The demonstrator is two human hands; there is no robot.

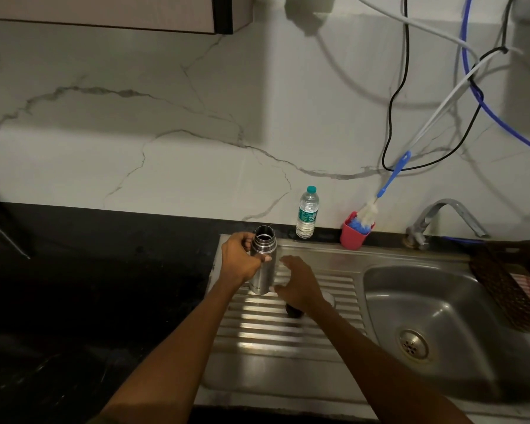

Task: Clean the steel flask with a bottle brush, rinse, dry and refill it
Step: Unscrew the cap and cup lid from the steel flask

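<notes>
Single head-worn wide-angle view, looking forward and down, close over the sink drainboard point(288, 328), facing the marble wall point(196, 117)

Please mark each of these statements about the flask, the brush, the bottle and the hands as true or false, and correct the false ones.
1. The left hand grips the steel flask. True.
2. The flask has its cap screwed on. False: its mouth is open, with no cap on it.
3. The bottle brush stands in the pink cup. True.
4. The right hand holds the bottle brush. False: it hovers over the drainboard with fingers spread, beside the flask.
5. The plastic water bottle lies on its side in the sink basin. False: it stands upright by the wall.
</notes>
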